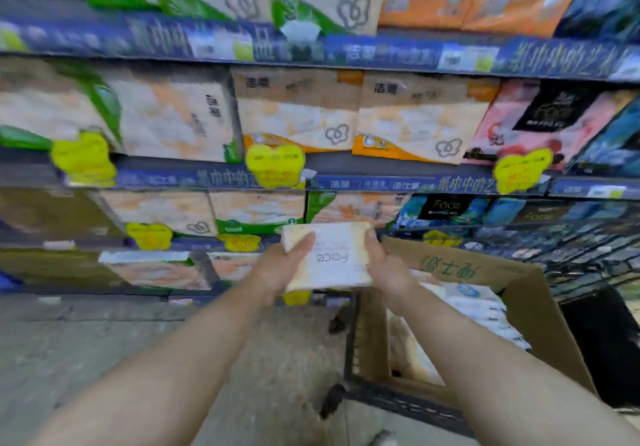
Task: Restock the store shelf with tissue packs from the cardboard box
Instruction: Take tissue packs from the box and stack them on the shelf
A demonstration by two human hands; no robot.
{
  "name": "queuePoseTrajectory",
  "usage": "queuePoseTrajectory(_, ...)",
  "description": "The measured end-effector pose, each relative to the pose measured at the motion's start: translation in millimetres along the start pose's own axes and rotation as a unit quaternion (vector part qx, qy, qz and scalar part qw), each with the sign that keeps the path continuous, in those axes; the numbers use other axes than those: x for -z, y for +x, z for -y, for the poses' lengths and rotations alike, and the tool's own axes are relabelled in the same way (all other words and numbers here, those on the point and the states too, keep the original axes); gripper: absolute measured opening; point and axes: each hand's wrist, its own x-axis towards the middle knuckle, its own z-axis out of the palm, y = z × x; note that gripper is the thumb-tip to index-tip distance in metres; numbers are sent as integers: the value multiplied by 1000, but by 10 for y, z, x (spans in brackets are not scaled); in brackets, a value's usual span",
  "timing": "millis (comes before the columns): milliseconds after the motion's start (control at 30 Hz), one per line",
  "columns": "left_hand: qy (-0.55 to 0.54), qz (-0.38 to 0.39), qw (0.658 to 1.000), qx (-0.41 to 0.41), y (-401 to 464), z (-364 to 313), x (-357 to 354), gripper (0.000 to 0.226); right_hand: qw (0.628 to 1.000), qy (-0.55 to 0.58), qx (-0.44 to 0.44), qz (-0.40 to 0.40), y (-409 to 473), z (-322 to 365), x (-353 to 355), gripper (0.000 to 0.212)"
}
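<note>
Head view, blurred by motion, looks forward and down at both bare forearms reaching out toward a store shelf [346,56] stacked with tissue goods. Between the two hands sits a single tissue pack [329,255], pale cream with orange-tinted edges and the word "Face" printed on it (upside down from this angle). The left hand [284,265] takes the pack's left edge, thumb laid across the top face and fingers tucked beneath, so its grip is closed on the pack. The right hand [386,265] takes the pack's right edge the same way, thumb on top, and its grip is likewise closed on the pack. The pack is held up in the air, in front of the lower tiers of the shelf.

Just to the right of the pack and below it stands an open cardboard box [519,293] with green printed characters on its raised flap; more packs [485,310] lie inside, white and blue wrappers showing. The box rests in a dark wire cart [398,400], whose frame runs below the pack.

Beyond the pack, the shelf holds large bundles in orange, green, pink and dark blue wrapping, with yellow price tags [275,165] clipped to the blue shelf rails. Below and left of the pack lies grey floor [104,341].
</note>
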Motion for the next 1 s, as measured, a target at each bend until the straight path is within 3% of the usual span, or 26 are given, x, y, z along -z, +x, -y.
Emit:
queuePoseTrajectory(133,-84,-49,993,-71,-341,56,1541,28,991,24,90,96,-321,623,-1308,106)
queuePoseTrajectory(167,-85,-75,990,-82,-432,85,1931,28,985,29,112,126,-350,766,-1632,107)
queuePoseTrajectory(300,-118,-184,969,-114,-735,164,3298,53,955,4,202,219,-822,1544,-2774,65)
queuePoseTrajectory(500,-160,-260,931,-202,-879,17,4719,42,888,-10,257,382,-1056,2532,-3840,30)
queuePoseTrajectory(700,-173,-241,917,-267,-465,-408,5749,26,860,-19,326,393,-871,3575,-4553,31)
queuePoseTrajectory(900,-212,-234,909,-274,26,-1075,6744,25,840,-21,373,395,-516,4651,-5224,20)
queuePoseTrajectory(1000,-196,-255,903,-285,227,-1309,7194,42,839,-25,386,383,-303,5072,-5557,33)
